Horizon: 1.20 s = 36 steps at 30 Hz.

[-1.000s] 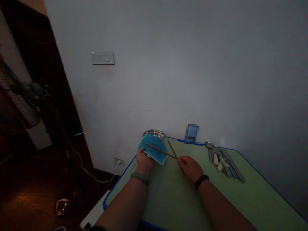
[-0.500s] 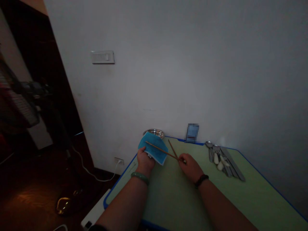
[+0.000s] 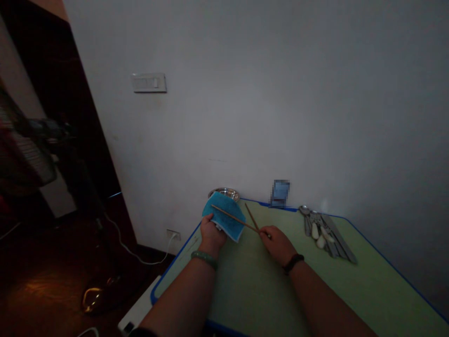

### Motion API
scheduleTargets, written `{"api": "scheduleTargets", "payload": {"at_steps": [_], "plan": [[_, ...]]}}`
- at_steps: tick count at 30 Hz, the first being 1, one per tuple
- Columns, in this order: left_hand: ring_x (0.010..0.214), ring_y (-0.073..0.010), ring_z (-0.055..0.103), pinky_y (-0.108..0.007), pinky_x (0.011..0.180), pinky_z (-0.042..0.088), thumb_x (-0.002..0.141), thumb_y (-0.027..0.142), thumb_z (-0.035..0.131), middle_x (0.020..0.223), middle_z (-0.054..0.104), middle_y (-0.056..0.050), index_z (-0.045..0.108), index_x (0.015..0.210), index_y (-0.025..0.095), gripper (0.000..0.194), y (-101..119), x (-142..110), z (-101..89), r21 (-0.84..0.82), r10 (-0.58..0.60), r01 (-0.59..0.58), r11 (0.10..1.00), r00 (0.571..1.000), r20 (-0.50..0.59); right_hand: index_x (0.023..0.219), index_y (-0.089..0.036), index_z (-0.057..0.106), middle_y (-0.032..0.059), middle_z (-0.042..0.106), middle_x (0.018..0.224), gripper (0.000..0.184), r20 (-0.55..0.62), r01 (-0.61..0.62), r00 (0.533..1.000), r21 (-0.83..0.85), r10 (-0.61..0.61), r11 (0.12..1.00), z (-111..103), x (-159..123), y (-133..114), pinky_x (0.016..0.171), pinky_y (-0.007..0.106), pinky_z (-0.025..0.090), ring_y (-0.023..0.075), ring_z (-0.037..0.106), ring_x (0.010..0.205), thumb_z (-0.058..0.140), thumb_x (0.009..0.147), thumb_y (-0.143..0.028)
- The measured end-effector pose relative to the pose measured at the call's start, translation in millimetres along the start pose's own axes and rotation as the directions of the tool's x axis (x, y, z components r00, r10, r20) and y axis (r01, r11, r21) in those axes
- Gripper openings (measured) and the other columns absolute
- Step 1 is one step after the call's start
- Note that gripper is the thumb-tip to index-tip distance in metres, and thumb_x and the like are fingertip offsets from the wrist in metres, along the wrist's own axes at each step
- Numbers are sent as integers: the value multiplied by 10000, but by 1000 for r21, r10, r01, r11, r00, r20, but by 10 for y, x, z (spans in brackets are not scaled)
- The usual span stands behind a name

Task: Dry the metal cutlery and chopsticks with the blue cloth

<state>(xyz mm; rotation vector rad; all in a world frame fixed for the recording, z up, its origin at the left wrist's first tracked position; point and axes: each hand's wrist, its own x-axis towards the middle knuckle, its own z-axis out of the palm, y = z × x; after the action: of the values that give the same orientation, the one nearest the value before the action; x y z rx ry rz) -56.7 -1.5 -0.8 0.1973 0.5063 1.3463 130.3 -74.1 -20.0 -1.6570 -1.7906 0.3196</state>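
Note:
A blue cloth [image 3: 224, 208] lies spread over my left hand [image 3: 212, 234], whose thumb presses on its near edge. My right hand [image 3: 278, 244] is closed around the near ends of a pair of brown chopsticks [image 3: 253, 217]. One chopstick slants left across the front of the cloth; the other points up and away over the table, apart from the cloth. Just behind the cloth is a shiny metal bowl or dish [image 3: 233, 193], partly covered by it. The fingers of my left hand are mostly hidden under the cloth.
Several metal spoons, knives and white-ended utensils [image 3: 324, 236] lie on the right of the green table [image 3: 259, 285] with its blue rim. A blurred-out phone-like object [image 3: 279, 194] stands at the wall. A white cable [image 3: 140, 261] runs to a socket on the left.
Almost nothing differs. Both hands, the cloth and the chopsticks keep nearly the same places, with only a tiny shift.

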Motion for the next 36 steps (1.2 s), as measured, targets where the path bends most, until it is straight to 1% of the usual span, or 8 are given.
{"api": "scheduleTargets", "payload": {"at_steps": [8,13,16,21,24,28,32,36], "plan": [[594,-233,641,-414,660,520,698,236,404,557,645,-50,595,770,152,221,-18,-16,17,15,-55,55,998,998,21,973,-177,594,74,608,982,276,-24,16,1000,29,-15,999,11,-14,9,836,283,391,168,535,935,376,838,-281],[496,-200,611,-378,625,523,702,235,411,513,622,-40,585,703,155,191,-37,-4,-2,33,-72,71,997,997,30,893,-198,555,39,605,851,213,-46,-15,999,64,18,998,22,-14,-1,701,279,422,164,556,785,384,823,-306],[507,-194,616,-359,620,523,705,226,417,531,632,-43,579,687,149,180,-43,16,-17,17,-49,48,999,998,43,827,-188,545,50,575,875,131,-91,8,996,62,-2,998,44,-3,5,708,273,425,163,537,802,440,762,-233],[505,-169,613,-339,652,521,733,234,386,534,624,-25,577,709,149,210,-43,47,-34,23,-24,24,999,1000,13,807,-177,538,51,549,856,173,-113,21,993,8,-20,1000,70,7,21,711,278,425,159,510,777,457,666,-119],[565,-195,633,-363,659,521,730,248,384,598,655,-52,593,784,133,245,-39,47,-31,19,-39,39,999,999,22,782,-178,551,43,558,814,144,-105,-3,994,0,3,1000,58,7,26,686,274,424,155,509,745,452,686,-137],[622,-214,647,-379,672,521,733,247,382,647,678,-64,595,815,139,253,-33,26,-6,-5,-23,23,1000,1000,16,827,-173,595,56,584,864,177,-96,6,995,18,-4,1000,33,9,39,728,272,427,159,534,811,441,738,-180],[620,-205,648,-371,705,517,744,240,368,629,672,-54,592,810,144,252,-25,9,16,-7,16,-16,1000,1000,-26,962,-180,633,66,621,949,283,-41,38,998,0,-38,999,2,0,25,824,294,411,168,549,905,409,799,-236],[640,-231,650,-406,716,511,741,262,358,628,669,-71,594,829,132,282,-23,9,16,5,-16,16,1000,1000,-10,1066,-208,620,57,638,1035,337,35,37,999,-6,-37,999,-24,-17,-5,876,309,400,173,555,968,387,839,-297]]}}
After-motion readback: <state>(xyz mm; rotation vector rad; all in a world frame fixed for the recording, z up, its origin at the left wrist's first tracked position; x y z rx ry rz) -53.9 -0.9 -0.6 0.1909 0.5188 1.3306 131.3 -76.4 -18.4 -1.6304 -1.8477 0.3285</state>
